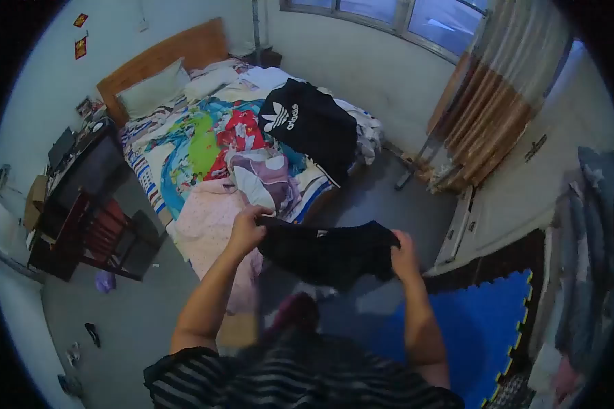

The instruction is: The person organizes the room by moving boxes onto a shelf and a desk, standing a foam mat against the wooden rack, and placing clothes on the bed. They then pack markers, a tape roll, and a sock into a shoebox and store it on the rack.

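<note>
A black garment (324, 253) is stretched out sideways between my two hands, with a small light tag at the middle of its upper edge. Its exact kind cannot be made out. My left hand (246, 230) pinches the garment's left upper corner, in front of the pink cloth (215, 221) that hangs over the bed's near edge. The other upper corner is gripped by my right hand (404, 255), above the floor beside the blue mat. Below the held garment, part of a dark red shoe or slipper (297, 311) shows.
Beyond my hands stands a bed (158, 199) covered with rumpled bedding and a black adidas top (320, 126). A wooden chair (109, 228) and dark desk (92, 160) are at left. A blue foam mat (477, 320) lies right, near hanging clothes (587, 266) and a curtain (498, 102).
</note>
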{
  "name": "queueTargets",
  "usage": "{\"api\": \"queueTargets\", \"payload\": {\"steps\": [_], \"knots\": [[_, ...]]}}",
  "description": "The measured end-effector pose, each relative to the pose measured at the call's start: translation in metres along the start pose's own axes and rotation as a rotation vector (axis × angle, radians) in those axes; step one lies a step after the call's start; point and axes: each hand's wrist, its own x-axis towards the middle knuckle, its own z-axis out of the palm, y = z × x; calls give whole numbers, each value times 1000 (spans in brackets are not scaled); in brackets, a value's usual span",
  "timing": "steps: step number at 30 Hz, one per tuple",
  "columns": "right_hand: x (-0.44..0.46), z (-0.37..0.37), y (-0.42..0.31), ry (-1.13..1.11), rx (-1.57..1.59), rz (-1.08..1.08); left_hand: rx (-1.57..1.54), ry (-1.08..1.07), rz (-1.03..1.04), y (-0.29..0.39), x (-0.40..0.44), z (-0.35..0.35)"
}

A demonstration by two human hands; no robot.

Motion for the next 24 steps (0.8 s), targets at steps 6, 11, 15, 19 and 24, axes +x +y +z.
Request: {"api": "queueTargets", "payload": {"steps": [6, 11, 15, 19, 24], "knots": [[102, -2, -18, 135, -273, -18, 306, 18, 32, -26, 92, -1], [230, 44, 20, 116, -255, 132, -62, -201, -244, -58, 201, 0], [329, 80, 43, -103, 164, 377, -122, -363, -317, -100, 285, -2], [406, 94, 2, -24, 717, 488, -414, -223, -266, -124, 369, -1], [515, 131, -16, 64, 951, 349, -995, 94, -456, -73, 455, -30]]}}
